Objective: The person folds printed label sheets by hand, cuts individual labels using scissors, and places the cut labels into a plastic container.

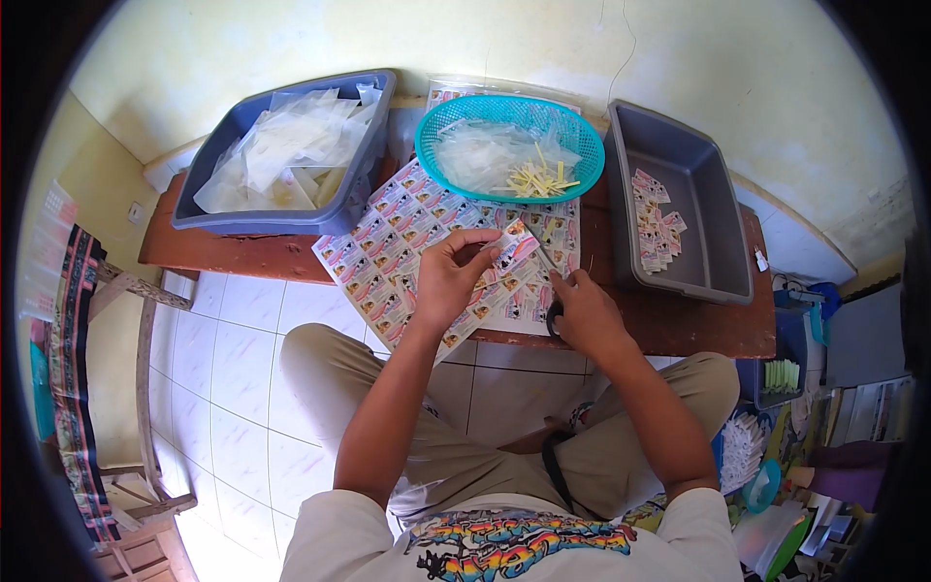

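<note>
Between thumb and fingers, my left hand (452, 277) pinches a small printed label (515, 246) above the bench. My right hand (588, 312) is closed around the dark handles of a pair of scissors (546, 256), whose blades point up beside the label's right edge. Beneath both hands lie printed label sheets (388, 254) with rows of repeated colour pictures, reaching past the bench's front edge. Cut labels (658, 225) are gathered in the left part of a grey tub (694, 178) to the right.
A turquoise basket (424, 160) behind my hands holds clear plastic pieces and yellow strips (545, 177). At left, a blue-grey tub (364, 184) is heaped with translucent bags (291, 145). All stand on a brown wooden bench (713, 325) against the wall. Another person's purple sleeve (853, 473) shows at lower right.
</note>
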`<state>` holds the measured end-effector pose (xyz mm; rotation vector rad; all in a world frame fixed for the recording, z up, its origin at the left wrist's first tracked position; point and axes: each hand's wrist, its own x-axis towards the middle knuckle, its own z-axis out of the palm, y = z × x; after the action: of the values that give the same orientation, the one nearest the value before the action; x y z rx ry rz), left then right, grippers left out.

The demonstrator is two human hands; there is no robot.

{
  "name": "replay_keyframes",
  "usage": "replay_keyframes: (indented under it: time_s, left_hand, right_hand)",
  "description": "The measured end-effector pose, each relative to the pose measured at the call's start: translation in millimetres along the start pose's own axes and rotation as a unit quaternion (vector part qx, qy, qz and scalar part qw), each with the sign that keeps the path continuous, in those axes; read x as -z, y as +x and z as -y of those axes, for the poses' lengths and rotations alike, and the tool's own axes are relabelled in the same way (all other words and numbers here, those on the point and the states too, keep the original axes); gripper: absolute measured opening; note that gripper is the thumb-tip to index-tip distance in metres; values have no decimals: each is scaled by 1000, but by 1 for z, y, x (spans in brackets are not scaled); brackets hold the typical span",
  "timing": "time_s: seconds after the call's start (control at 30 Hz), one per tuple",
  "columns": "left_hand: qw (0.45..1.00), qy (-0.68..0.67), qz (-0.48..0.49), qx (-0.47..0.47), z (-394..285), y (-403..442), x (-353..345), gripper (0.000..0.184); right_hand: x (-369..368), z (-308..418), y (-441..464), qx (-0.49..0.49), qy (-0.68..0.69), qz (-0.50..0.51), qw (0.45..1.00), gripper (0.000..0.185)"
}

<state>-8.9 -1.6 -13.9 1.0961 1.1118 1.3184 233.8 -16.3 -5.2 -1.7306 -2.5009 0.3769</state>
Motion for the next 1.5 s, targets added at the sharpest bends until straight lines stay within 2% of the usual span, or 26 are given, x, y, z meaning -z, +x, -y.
replay_keyframes:
  time_s: [0.17, 0.23, 0.27, 0.33, 0.37, 0.43, 0.63, 0.87, 0.97, 1.17, 1.47, 1.5]
  left_hand:
    - [1000, -9, -10, 0, -2, 0, -2, 27]
    - [999, -24, -21, -4, -2, 0, -3, 24]
    - [1000, -23, -20, -4, -1, -1, -4, 24]
    - [999, -34, -28, -17, 0, -1, -8, 23]
    - [999, -34, -27, -17, 0, -2, -10, 23]
    - [999, -36, -30, -18, -4, -3, -13, 22]
    - [999, -30, -21, -16, -9, -6, -19, 21]
    - [998, 48, 12, -40, -12, -8, -15, 18]
    - [997, 43, 28, -54, -7, -9, -13, 18]
    - [998, 33, 41, -14, -6, -7, -12, 20]
    - [999, 7, 35, 0, -5, -7, -13, 22]
    - [999, 6, 33, -4, -4, -6, -14, 23]
  right_hand:
    - [12, 8, 6, -15, -23, 32, 999, 51]
    - [14, 9, 11, 28, 45, -40, 998, 46]
    - [17, 10, 15, 28, 45, -41, 998, 46]
    - [28, 22, 24, 21, 278, -86, 956, 38]
    - [28, 27, 27, 20, 278, -87, 956, 38]
    - [27, 34, 33, -35, 438, -128, 889, 33]
    - [28, 33, 47, -63, 510, -131, 848, 25]
    - [31, 30, 54, -45, 485, -138, 862, 27]
    - [28, 27, 54, -32, 508, -123, 852, 29]
    - [25, 18, 47, -19, 512, -121, 850, 38]
    - [32, 14, 20, -24, 468, -107, 877, 38]
    - [34, 13, 18, -15, 432, -113, 894, 37]
